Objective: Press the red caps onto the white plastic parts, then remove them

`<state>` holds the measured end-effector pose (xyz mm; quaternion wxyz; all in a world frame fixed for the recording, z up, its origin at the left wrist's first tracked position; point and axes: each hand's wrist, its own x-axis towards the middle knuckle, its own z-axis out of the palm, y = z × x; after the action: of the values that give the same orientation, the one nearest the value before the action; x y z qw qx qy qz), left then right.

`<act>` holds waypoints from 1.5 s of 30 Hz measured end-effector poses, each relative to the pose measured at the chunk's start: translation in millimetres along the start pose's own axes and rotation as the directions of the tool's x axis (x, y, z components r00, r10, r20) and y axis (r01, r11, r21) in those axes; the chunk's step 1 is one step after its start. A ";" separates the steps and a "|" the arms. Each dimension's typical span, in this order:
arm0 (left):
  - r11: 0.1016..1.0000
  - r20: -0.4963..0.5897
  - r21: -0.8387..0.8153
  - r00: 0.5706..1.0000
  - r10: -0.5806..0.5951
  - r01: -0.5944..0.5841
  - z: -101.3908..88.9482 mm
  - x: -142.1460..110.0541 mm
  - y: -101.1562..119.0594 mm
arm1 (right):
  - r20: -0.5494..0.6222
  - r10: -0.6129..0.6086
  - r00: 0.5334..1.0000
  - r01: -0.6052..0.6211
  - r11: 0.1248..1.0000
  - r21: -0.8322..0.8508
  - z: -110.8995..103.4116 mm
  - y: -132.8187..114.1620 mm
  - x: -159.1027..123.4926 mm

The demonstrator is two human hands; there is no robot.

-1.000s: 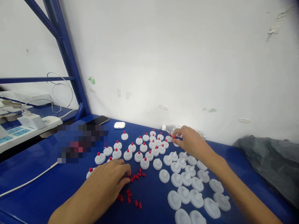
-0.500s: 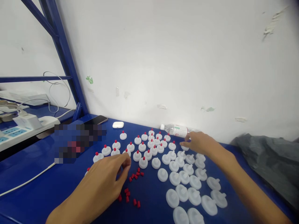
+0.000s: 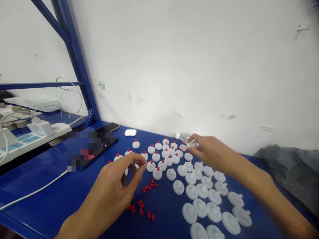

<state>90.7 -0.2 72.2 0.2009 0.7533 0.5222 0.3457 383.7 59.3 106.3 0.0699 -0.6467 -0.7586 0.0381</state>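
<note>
The right hand (image 3: 210, 151) pinched a white plastic disc (image 3: 192, 145), likely edgewise for clearance. The left hand's (image 3: 113, 187) fingertips met near loose red caps (image 3: 141, 205), any contents hidden. Capped discs (image 3: 157, 174) stood upright, probably for stability; a plastic bottle (image 3: 183, 136) crowded the right hand's reach.

This seems to be a small workshop. A blue metal frame (image 3: 76, 53) and a power strip (image 3: 32, 137) adjoin the blue bench (image 3: 37, 179).
</note>
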 end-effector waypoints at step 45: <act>0.918 -0.192 0.239 0.912 0.363 -0.315 -1.2 -16.1 1.9 | -0.520 -0.660 0.543 0.745 0.664 -0.064 30.7 -119.3 -47.0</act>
<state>87.6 -15.8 69.3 -0.0027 0.8036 0.4353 0.4059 269.8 -5.3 91.1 0.3268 -0.2647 -0.9018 -0.0998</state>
